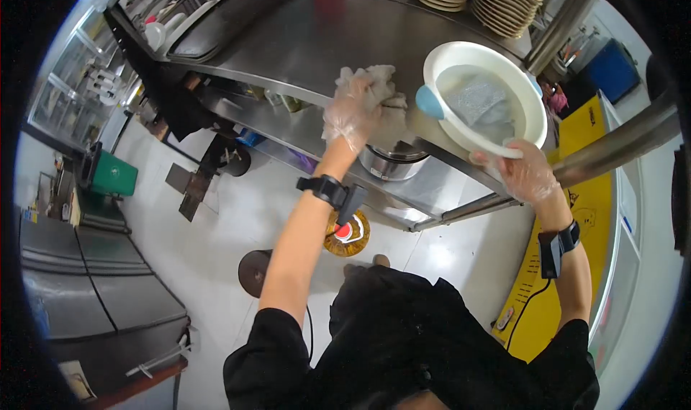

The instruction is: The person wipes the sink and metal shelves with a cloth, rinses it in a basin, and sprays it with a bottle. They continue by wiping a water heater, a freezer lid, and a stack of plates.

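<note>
My left hand (350,116), in a clear plastic glove, is closed on a crumpled grey-white cloth (389,97) at the front edge of the steel table (288,39). Some of the cloth spreads out past my fingers. To the right, my right hand (529,174), gloved as well, grips the near rim of a white basin (436,59) with light-blue handles. The basin looks tilted toward me and overlaps the table's front edge. Cloudy water (453,79) and a pale cloth or sheet (479,100) are inside it.
Stacked plates (507,7) stand at the table's back right, and a dark tray (223,21) lies at its left. A metal pot (392,165) sits on the shelf below. On the floor are an oil jug (347,236) and a round brown stool (253,272). A yellow cabinet (576,230) stands right.
</note>
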A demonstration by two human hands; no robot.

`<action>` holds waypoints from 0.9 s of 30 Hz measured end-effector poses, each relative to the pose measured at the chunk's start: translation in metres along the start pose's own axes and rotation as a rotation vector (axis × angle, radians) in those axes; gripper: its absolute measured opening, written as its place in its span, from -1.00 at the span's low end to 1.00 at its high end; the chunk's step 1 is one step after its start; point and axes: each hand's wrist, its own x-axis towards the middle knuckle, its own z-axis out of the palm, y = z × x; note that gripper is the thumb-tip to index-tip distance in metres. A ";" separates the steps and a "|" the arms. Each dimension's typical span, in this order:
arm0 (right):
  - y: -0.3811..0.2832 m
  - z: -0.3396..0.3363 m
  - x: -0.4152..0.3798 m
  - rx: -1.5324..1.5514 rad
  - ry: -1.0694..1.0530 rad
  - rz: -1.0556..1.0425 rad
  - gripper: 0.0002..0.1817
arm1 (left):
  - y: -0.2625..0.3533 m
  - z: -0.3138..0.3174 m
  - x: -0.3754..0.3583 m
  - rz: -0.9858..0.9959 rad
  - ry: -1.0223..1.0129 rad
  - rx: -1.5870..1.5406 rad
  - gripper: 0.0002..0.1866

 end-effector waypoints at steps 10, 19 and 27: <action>0.049 0.051 -0.007 -0.296 -0.140 0.109 -0.82 | -0.020 -0.026 -0.164 -0.370 0.130 -0.917 -0.49; 0.141 0.173 -0.044 -0.617 -0.359 0.283 -0.57 | 0.006 -0.167 -0.270 -1.124 0.658 -1.739 -0.52; 0.274 0.298 -0.080 -0.628 -0.451 0.435 -0.60 | -0.072 -0.305 -0.364 -1.198 0.761 -1.540 -0.52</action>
